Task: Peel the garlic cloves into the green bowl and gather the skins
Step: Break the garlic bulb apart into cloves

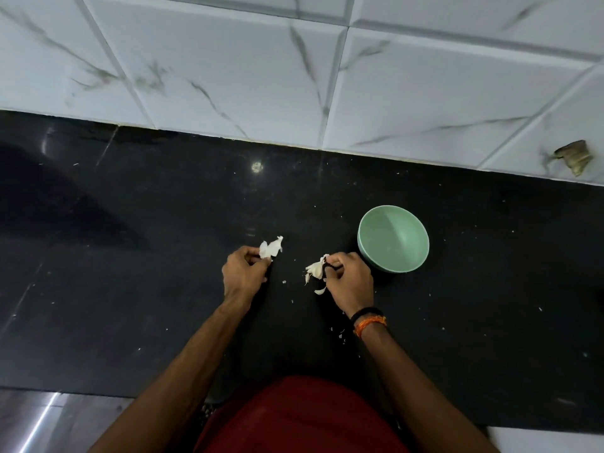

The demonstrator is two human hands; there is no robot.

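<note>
The left hand (243, 273) is hovering over the black counter (130, 256), its fingers curled and pinching a white clump of garlic (270, 248) at the fingertips. The clump is sticking up and away from the hand, toward the wall. Whether it is skin only or a clove with skin attached cannot be told.

The right hand (348, 282) is sitting just to the right of the left hand, apart from it. Its fingers are curled and gripping a second white piece of garlic with loose skin (316, 269); the skin is projecting to the left of the hand. A curved scrap of skin (320, 291) is lying on the counter directly below this hand. The right wrist is wearing a black band and an orange thread (369, 320).

The green bowl (393, 238) is standing upright on the counter, just beyond and to the right of the right hand, close to its knuckles. The interior of the bowl is showing pale green; no contents can be made out with certainty.

Small white flecks of skin (341, 335) are lying scattered on the counter between the two forearms and around the hands.

White marbled tiles (228, 67) are forming the wall behind the counter. A brown, crumpled object (575, 156) is sitting against the tiles at the far right.

The person is wearing a red garment (300, 416), visible at the bottom edge.
</note>
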